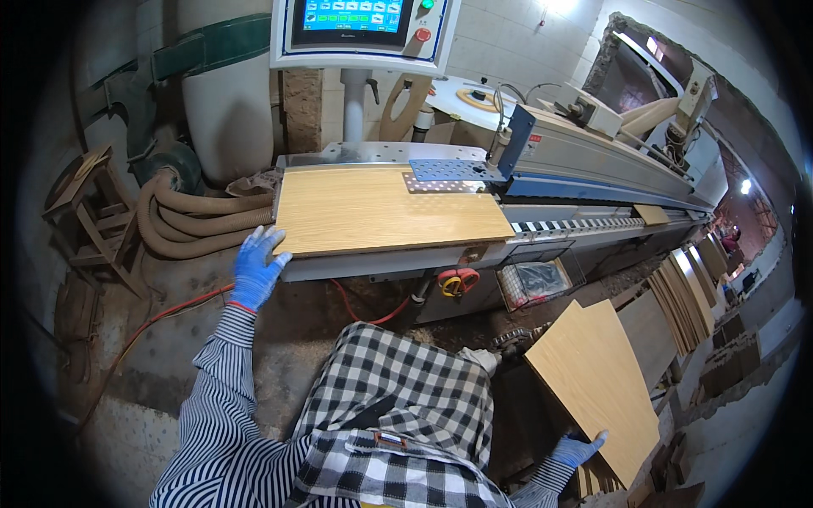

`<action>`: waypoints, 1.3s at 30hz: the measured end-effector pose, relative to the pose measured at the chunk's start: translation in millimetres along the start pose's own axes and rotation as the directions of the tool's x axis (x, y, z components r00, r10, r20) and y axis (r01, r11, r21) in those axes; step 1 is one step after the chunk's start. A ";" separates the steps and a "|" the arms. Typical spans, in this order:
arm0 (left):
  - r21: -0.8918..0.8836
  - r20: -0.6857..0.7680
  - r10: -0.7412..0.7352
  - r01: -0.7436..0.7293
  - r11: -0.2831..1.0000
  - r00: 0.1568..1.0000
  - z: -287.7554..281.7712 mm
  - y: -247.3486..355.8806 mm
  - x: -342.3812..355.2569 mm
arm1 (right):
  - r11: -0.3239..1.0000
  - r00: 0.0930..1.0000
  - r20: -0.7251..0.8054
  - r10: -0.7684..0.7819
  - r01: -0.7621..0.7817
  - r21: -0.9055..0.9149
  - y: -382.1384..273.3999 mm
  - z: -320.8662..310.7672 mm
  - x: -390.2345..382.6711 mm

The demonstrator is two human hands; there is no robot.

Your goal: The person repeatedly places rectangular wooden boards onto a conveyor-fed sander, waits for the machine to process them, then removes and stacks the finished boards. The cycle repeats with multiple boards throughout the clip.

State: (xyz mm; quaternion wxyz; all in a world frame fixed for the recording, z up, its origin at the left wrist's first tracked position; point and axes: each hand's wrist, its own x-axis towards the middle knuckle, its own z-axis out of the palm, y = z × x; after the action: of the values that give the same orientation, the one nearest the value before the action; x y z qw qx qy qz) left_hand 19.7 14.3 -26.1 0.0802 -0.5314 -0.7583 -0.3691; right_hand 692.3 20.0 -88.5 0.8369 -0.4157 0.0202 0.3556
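Observation:
A light wood-grain board (pixel 381 213) lies flat on the machine's bed, its far right corner region under a blue perforated plate (pixel 453 170). My left hand (pixel 257 264), in a blue knitted glove, touches the board's near left corner with its fingers apart. Down at my right, my right hand (pixel 579 449), gloved the same, grips the near edge of another wood-grain panel (pixel 597 372). Its thumb shows against the panel; the other fingers are partly hidden. This panel lies at an angle, with a notch at its far end.
A control screen (pixel 350 17) with a red button stands above the bed. Brown ribbed hoses (pixel 199 220) run at its left. Orange-handled scissors (pixel 457 282) hang below, near a wire basket (pixel 538 281). Several boards (pixel 682 300) stand stacked at right; a wooden stool (pixel 97 224) is far left.

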 end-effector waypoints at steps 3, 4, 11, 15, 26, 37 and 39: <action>0.088 0.002 0.060 -0.060 0.994 0.998 10.8 12.8 6.9 | 1.000 1.000 0.000 -0.013 0.013 0.023 -1.9 -7.5 13.2; 0.100 0.005 0.074 -0.074 0.992 0.997 15.6 19.5 8.8 | 1.000 1.000 0.000 -0.019 0.019 0.019 -1.9 -10.7 16.9; 0.135 0.002 0.155 -0.154 0.979 0.988 56.4 66.6 21.3 | 0.983 0.999 0.030 0.023 -0.017 -0.183 -10.6 -31.2 20.9; 0.075 -0.023 0.235 -0.232 0.970 0.972 80.8 83.6 29.9 | 0.996 0.998 -0.033 0.056 -0.058 -0.070 -26.8 -29.4 13.7; 0.112 0.110 0.283 -0.295 0.949 0.953 59.5 85.9 8.5 | 0.976 0.996 0.061 0.067 -0.053 -0.212 -39.6 -36.4 -11.1; -0.126 0.127 0.360 -0.344 0.930 0.924 11.6 114.2 -61.8 | 0.908 0.581 0.700 0.414 -0.317 -0.274 50.6 61.5 -79.6; -0.082 0.111 0.384 -0.376 0.923 0.917 2.4 115.7 -68.1 | 0.869 0.506 0.707 0.494 -0.326 -0.373 77.5 87.8 -99.2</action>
State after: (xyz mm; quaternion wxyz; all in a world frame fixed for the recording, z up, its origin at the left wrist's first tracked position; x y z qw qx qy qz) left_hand 149.2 -16.2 -7.9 0.0869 -0.6927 -0.6329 -0.3348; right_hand 547.9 56.1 -51.2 0.6060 -0.2789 -0.2834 0.6889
